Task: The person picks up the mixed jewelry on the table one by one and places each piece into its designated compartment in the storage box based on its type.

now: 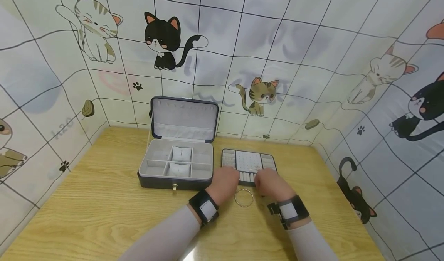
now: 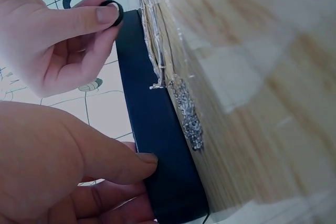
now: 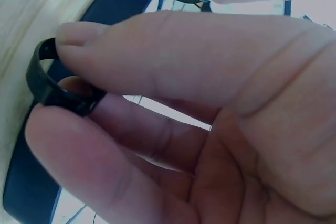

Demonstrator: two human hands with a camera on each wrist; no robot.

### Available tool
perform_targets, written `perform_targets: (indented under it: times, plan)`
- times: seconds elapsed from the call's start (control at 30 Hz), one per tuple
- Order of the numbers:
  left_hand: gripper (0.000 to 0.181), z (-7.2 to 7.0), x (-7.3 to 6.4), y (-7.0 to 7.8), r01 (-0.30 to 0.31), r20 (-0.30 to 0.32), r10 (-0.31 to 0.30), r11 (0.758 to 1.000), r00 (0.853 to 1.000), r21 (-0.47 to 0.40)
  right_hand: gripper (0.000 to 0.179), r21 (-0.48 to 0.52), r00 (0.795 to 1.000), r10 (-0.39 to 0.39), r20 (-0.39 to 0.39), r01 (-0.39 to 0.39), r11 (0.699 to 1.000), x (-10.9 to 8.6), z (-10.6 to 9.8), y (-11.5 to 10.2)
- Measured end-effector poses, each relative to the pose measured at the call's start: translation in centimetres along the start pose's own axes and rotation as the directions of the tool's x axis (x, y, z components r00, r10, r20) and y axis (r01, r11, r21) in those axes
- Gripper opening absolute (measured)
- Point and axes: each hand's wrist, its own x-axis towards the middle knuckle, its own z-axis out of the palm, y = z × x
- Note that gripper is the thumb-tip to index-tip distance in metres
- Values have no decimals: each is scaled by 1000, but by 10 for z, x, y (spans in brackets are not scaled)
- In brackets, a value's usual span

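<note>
A shallow jewelry tray (image 1: 248,160) with a dark edge and pale compartments lies on the table in front of me. My left hand (image 1: 224,184) holds its front left corner, and in the left wrist view the thumb (image 2: 142,162) presses on the dark side (image 2: 173,182). Over the front right of the tray, my right hand (image 1: 275,184) pinches a black ring (image 3: 39,80) between thumb and fingertip. A thin gold-toned bangle (image 1: 244,206) rests on the table between my wrists.
Left of the tray stands an open dark jewelry box (image 1: 156,182), its lid (image 1: 185,118) raised. White cushions (image 1: 181,154) sit in two of its compartments. A cat-patterned cloth (image 1: 222,68) rises behind the table (image 1: 104,199) and along its sides.
</note>
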Motion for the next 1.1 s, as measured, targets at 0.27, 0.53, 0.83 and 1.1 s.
perform_targets:
  times: [0.27,0.53,0.83,1.1]
  plan:
    - [5,2,1,0,12,26,-12,1000,1000,-4,25,92,1000,19,-19,-17,996,-1,-13,5]
    - [4,4,1,-1,2,6,-2,1000,1000,-4,21,155,997,47,-62,-37,987,-2,-24,7]
    - [6,4,2,-1,13,8,-13,1000,1000,-10,19,185,988,76,-132,-50,981,-2,-28,10]
    - [6,3,1,1,20,19,-20,1000,1000,-2,15,253,978,136,-158,-93,963,5,-22,19]
